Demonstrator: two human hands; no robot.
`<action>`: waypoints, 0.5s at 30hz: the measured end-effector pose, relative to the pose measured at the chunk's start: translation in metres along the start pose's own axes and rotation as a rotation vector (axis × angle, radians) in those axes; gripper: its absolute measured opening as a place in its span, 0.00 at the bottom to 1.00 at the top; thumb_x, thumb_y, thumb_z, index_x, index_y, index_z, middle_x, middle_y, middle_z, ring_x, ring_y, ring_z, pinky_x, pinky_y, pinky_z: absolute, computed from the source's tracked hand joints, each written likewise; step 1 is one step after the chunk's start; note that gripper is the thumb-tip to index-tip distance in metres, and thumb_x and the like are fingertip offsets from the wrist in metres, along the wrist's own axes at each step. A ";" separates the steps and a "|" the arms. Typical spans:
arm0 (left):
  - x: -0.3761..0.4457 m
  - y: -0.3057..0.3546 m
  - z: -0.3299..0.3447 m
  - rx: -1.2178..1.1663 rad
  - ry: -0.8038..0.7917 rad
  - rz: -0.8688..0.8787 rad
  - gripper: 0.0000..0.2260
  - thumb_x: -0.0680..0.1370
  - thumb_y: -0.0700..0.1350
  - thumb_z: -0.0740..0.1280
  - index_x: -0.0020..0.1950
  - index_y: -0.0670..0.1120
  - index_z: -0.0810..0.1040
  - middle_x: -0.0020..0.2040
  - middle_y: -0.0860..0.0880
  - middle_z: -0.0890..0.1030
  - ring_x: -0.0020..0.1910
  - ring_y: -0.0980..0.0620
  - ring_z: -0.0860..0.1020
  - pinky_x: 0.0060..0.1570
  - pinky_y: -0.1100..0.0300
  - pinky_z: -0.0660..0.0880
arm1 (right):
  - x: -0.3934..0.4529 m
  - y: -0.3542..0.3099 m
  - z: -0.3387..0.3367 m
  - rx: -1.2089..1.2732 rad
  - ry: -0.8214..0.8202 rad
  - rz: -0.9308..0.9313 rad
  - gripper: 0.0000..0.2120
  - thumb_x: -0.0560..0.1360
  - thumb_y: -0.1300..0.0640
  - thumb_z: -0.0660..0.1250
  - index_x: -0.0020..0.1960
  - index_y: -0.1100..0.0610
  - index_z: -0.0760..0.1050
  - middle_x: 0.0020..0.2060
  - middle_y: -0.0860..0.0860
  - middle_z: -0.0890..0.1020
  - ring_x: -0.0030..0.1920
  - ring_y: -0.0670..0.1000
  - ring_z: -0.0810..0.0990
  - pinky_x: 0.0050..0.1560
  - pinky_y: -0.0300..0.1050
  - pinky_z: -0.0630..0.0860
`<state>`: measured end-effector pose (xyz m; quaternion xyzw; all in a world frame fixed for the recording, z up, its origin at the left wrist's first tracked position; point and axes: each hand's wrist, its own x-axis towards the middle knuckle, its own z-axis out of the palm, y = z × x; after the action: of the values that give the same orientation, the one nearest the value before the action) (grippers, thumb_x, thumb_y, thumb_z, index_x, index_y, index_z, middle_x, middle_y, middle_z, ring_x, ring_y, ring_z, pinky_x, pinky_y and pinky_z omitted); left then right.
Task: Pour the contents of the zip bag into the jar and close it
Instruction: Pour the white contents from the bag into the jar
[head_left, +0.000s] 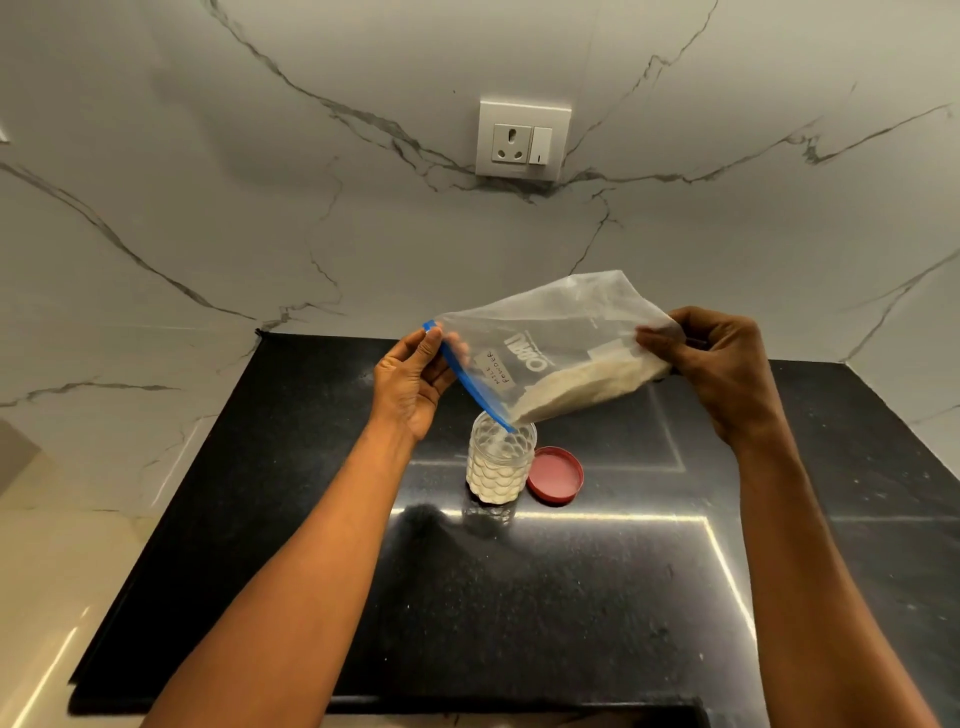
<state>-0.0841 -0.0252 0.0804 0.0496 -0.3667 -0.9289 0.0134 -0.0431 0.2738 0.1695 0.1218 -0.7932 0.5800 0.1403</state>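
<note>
A clear zip bag (561, 332) with a blue zip strip and a handwritten label is tilted mouth-down over a clear textured jar (500, 467). Pale powder lies along the bag's lower edge, and a thin stream falls into the jar, which is partly filled with white powder. My left hand (413, 384) pinches the blue zip edge at the bag's upper left. My right hand (722, 369) grips the bag's raised bottom end. The red lid (555, 475) lies on the counter, touching the jar's right side.
The jar stands on a glossy black counter (519, 597) against a white marble wall. A wall socket with a switch (522, 140) sits above. The counter's left edge drops to a pale floor (52, 571).
</note>
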 end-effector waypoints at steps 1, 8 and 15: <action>0.000 0.000 -0.001 0.001 0.001 0.002 0.05 0.80 0.38 0.66 0.53 0.43 0.80 0.49 0.45 0.85 0.49 0.48 0.85 0.49 0.52 0.84 | 0.001 0.000 0.001 -0.008 -0.002 -0.006 0.10 0.74 0.61 0.72 0.53 0.66 0.80 0.45 0.56 0.85 0.44 0.51 0.85 0.41 0.38 0.81; -0.002 -0.002 -0.007 0.006 0.013 -0.003 0.05 0.79 0.38 0.67 0.53 0.43 0.81 0.48 0.45 0.85 0.50 0.48 0.85 0.51 0.50 0.83 | 0.002 0.001 0.002 -0.030 -0.012 0.006 0.10 0.73 0.61 0.73 0.52 0.66 0.81 0.44 0.55 0.85 0.43 0.48 0.85 0.41 0.35 0.80; -0.004 -0.005 -0.007 -0.008 -0.005 -0.026 0.05 0.79 0.38 0.67 0.54 0.43 0.81 0.46 0.45 0.86 0.47 0.48 0.85 0.50 0.51 0.83 | 0.002 0.006 -0.002 -0.027 -0.026 0.057 0.11 0.73 0.60 0.73 0.51 0.66 0.81 0.45 0.57 0.85 0.45 0.51 0.85 0.43 0.40 0.82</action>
<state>-0.0790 -0.0257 0.0721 0.0520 -0.3624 -0.9306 0.0005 -0.0466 0.2772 0.1653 0.1047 -0.8059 0.5713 0.1149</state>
